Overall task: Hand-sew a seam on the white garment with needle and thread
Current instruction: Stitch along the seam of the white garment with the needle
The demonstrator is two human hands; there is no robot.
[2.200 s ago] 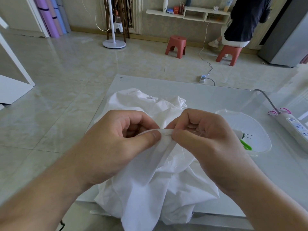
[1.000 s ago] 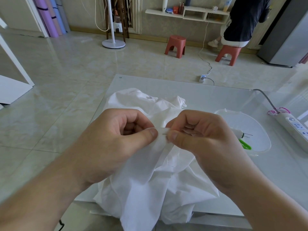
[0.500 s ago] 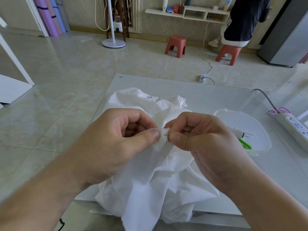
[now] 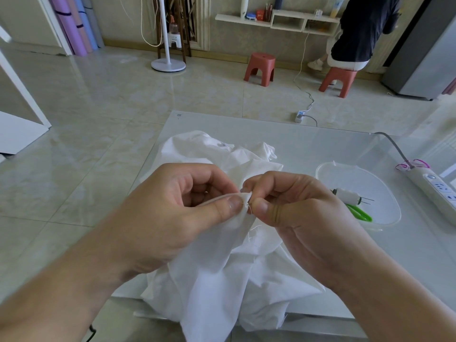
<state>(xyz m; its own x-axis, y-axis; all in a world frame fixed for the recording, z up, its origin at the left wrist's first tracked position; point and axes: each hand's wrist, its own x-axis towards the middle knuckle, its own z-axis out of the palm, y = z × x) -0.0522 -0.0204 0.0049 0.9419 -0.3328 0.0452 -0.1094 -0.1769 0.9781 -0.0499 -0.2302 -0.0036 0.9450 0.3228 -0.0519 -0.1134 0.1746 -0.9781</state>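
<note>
A crumpled white garment [image 4: 217, 272] lies on the glass table [image 4: 308, 144] and hangs over its near edge. My left hand [image 4: 172, 211] pinches a raised fold of the garment between thumb and fingers. My right hand [image 4: 291, 213] pinches a thin needle [image 4: 248, 202] at the edge of that fold, right beside my left thumb. A short length of white thread [image 4: 254, 229] trails below the fold. Most of the needle is hidden by my fingers.
A clear plastic lid or tray [image 4: 385, 218] to the right holds a white thread spool [image 4: 346, 196] and green scissors [image 4: 359, 213]. A power strip [image 4: 436, 188] lies at the far right. A person sits on a red stool [image 4: 338, 80] across the room.
My right hand has shifted its grip from the fold's top to the needle at the fold's edge, closing in on my left thumb. The left hand kept its pinch.
</note>
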